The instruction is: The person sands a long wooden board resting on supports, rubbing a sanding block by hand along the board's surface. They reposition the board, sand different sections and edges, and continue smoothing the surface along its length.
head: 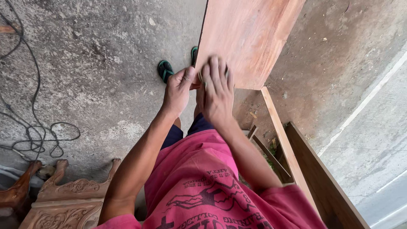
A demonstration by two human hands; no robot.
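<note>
We worked both hands at the near corner of a reddish wooden board.

Our right hand (217,91) lay flat, fingers spread, pressing a small greenish pad, seemingly sandpaper (202,77), against the wooden board (246,38); our left hand (178,91) curled shut around the board's near edge, thumb on top, steadying it. The board leaned tilted above the concrete floor (97,63), over green sandals (165,70). A wooden frame (296,161) stood right, carved furniture (63,199) and a cable (38,135) left. We judged this mid-sanding; more firm, even rubbing seemed called for.
</note>
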